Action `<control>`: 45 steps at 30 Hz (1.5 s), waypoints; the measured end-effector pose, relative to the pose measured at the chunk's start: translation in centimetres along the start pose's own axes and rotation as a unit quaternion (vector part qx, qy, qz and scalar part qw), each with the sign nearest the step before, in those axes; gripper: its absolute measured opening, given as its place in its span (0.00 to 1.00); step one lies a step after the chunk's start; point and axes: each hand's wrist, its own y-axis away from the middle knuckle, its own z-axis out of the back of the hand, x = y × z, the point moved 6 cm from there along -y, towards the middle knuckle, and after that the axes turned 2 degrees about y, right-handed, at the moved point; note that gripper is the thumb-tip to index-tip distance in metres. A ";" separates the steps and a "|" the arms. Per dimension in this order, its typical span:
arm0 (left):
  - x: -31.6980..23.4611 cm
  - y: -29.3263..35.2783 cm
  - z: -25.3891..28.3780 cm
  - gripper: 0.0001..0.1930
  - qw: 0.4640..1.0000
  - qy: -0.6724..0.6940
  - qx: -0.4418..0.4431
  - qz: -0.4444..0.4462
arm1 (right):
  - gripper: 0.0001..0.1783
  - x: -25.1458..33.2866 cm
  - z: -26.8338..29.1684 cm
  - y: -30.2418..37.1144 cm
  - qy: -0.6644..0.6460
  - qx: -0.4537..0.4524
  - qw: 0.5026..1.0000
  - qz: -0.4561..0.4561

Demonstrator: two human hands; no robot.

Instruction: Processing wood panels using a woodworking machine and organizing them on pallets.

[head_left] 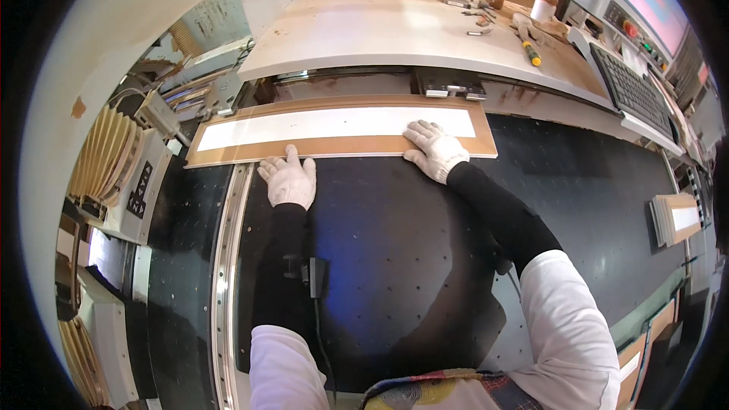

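A long board [258, 153] with a brown border and a white middle strip [326, 126] lies crosswise at the far side of a black bed dotted with small holes [380, 220]. My left hand [288, 182], in a white knit glove, touches the board's near edge left of its middle, thumb and fingers apart. Farther right, my right hand [438, 152], gloved alike, rests over the near edge with its fingers spread flat on the board's face. Neither hand is wrapped round anything.
A metal rail [226, 273] runs along the left; pleated bellows [106, 156] stand beyond it. Metal brackets [454, 93] sit behind the board. The pale tabletop [342, 26] carries jars, tools and a yellow-handled screwdriver [531, 53]. A keyboard [632, 91] and stacked panels [674, 220] are at right.
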 end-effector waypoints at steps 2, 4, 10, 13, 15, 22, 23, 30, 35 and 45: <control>-1.6 0.0 0.3 0.25 0.997 -0.021 -0.077 -0.022 | 0.26 -0.8 0.5 0.5 -0.008 -0.017 1.000 0.015; -2.2 0.1 2.8 0.18 0.998 0.018 -0.029 -0.052 | 0.23 0.2 1.1 0.2 -0.029 -0.025 0.999 0.014; -0.2 1.1 2.1 0.23 0.995 0.040 -0.088 -0.029 | 0.26 1.5 1.0 0.0 0.058 -0.042 0.997 0.025; -2.0 3.4 3.5 0.22 0.993 0.095 -0.058 -0.031 | 0.25 2.8 1.9 2.5 0.109 -0.047 0.990 -0.070; 0.2 5.1 3.2 0.20 0.991 0.093 -0.092 -0.034 | 0.21 7.9 3.7 4.7 -0.020 0.048 0.998 -0.046; -5.9 16.8 8.4 0.21 0.986 0.090 -0.078 -0.120 | 0.12 5.6 15.9 28.2 -0.321 0.035 0.946 -0.023; -6.9 19.0 9.2 0.21 0.984 0.094 -0.084 -0.123 | 0.12 2.8 21.2 30.7 -0.323 0.001 0.942 -0.088; -32.1 34.3 12.6 0.17 0.934 0.167 -0.033 -0.313 | 0.13 -4.6 54.5 53.3 -0.461 -0.218 0.859 0.044; -56.5 42.5 13.5 0.19 0.814 0.266 0.171 -0.487 | 0.12 -3.6 60.6 64.6 -0.345 -0.092 0.934 0.009; -78.7 51.9 6.9 0.21 0.662 0.329 0.020 -0.673 | 0.11 -4.7 62.1 78.5 -0.221 -0.096 0.959 -0.149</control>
